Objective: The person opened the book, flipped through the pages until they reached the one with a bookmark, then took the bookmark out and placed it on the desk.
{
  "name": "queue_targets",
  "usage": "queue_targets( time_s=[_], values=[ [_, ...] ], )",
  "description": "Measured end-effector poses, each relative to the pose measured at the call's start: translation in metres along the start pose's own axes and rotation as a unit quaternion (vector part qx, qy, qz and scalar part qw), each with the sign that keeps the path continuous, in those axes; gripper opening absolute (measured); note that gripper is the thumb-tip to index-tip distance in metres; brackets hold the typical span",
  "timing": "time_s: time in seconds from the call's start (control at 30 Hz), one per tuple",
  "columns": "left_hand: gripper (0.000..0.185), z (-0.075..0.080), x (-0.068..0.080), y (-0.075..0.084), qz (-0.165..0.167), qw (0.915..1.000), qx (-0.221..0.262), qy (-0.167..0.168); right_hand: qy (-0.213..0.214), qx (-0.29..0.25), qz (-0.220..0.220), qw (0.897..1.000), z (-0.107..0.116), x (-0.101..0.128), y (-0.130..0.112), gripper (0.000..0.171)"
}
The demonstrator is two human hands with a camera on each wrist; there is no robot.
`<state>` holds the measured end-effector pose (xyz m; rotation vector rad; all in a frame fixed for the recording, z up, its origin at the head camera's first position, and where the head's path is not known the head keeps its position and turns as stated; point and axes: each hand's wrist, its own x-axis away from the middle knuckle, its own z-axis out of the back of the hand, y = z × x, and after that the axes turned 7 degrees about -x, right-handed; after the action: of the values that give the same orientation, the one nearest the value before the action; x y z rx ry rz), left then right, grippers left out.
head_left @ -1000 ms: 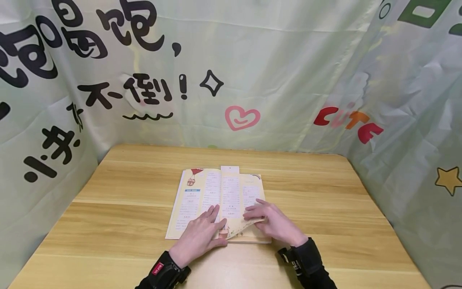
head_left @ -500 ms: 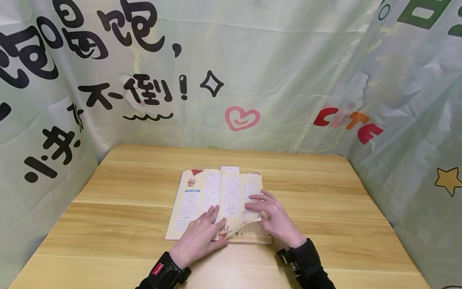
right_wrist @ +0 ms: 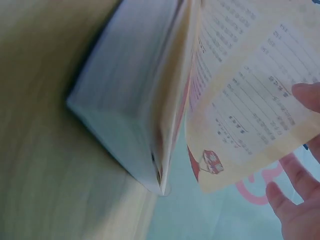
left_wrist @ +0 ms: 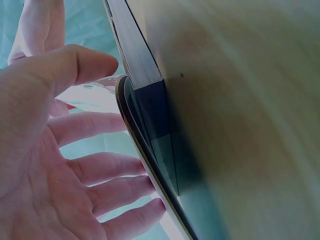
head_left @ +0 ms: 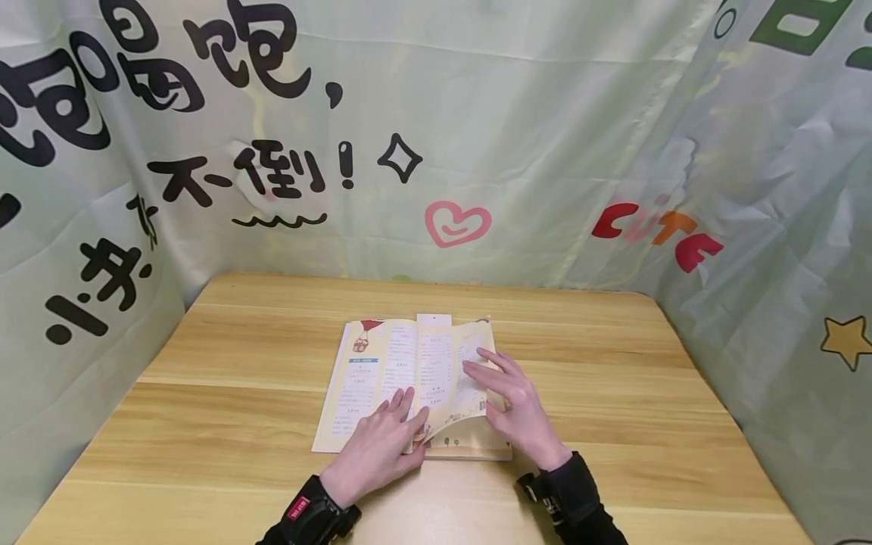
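Note:
An open book (head_left: 341,409) with printed text columns lies on the wooden table. My left hand (head_left: 373,450) rests on its left page by the spine, fingers fairly straight. From the left wrist view, those fingertips reach over the edge of the book's thin left side, next to the thick page block (left_wrist: 137,55). On the right side, my right hand (head_left: 527,416) holds a page (head_left: 458,405) by its outer edge, thumb on the underside and fingers over the top. That page (right_wrist: 250,100) curves up off the rest. A white bookmark-like strip (head_left: 434,320) sticks out at the top.
The wooden table (head_left: 225,409) spreads around the book on all sides. Behind and at both sides hangs a pale printed cloth (head_left: 518,136) with black characters, a pink heart and coloured letters. A dark cord (head_left: 851,540) shows at the lower right corner.
The right page has been lifted higher and tilted toward the spine, showing more of the page beneath. My right hand has shifted slightly up and left; my left hand has stayed nearly still.

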<state>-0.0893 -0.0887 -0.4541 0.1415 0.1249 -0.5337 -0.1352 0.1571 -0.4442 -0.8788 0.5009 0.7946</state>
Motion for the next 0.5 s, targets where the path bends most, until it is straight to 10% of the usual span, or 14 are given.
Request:
queue_targets(
  time_s=[0.5],
  values=[
    [0.053,-0.001,0.0,0.002,-0.014,0.9996,-0.004,0.025,-0.049,-0.008,-0.101,0.994,-0.02,0.002,-0.015,0.087]
  ],
)
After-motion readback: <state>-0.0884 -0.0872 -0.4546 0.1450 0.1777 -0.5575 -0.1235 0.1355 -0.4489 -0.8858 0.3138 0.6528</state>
